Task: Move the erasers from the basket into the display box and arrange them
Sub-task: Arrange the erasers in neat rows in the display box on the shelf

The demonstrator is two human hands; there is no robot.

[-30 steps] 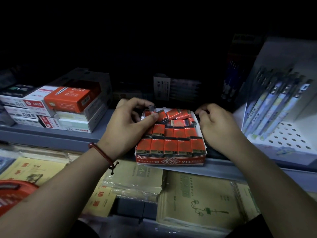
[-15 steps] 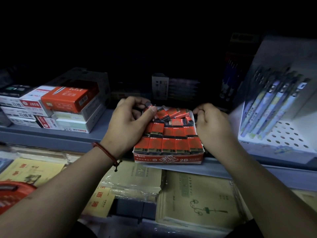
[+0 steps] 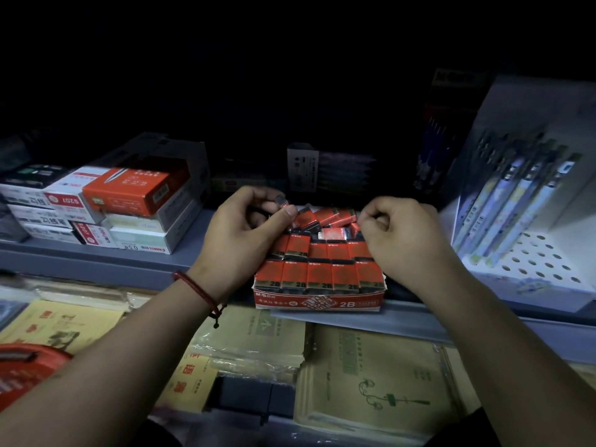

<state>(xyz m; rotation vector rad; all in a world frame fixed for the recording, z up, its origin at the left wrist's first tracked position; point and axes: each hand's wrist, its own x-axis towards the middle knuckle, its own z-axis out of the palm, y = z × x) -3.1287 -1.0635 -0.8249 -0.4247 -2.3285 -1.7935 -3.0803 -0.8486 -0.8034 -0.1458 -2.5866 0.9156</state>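
**Hands at the back of the box**

The left hand [image 3: 238, 243] pinches one eraser [image 3: 281, 201] between its thumb and curled fingers, just above the far rows. The right hand [image 3: 408, 245] is curled, with its fingertips at the far right corner of the box [image 3: 317, 303]. I cannot tell whether it grips anything.

Nearest, under the left forearm, sits the red basket [image 3: 29, 369]. Notebooks [image 3: 374, 385] lie beneath both arms. The box stands between the wrists on the shelf [image 3: 419, 317]. The erasers [image 3: 319, 277] in it are packed in tidy rows at the front and lie tumbled by the fingertips. Stacked cartons [image 3: 129, 195] lie beyond the left hand, and pens [image 3: 522, 204] stand beyond the right.
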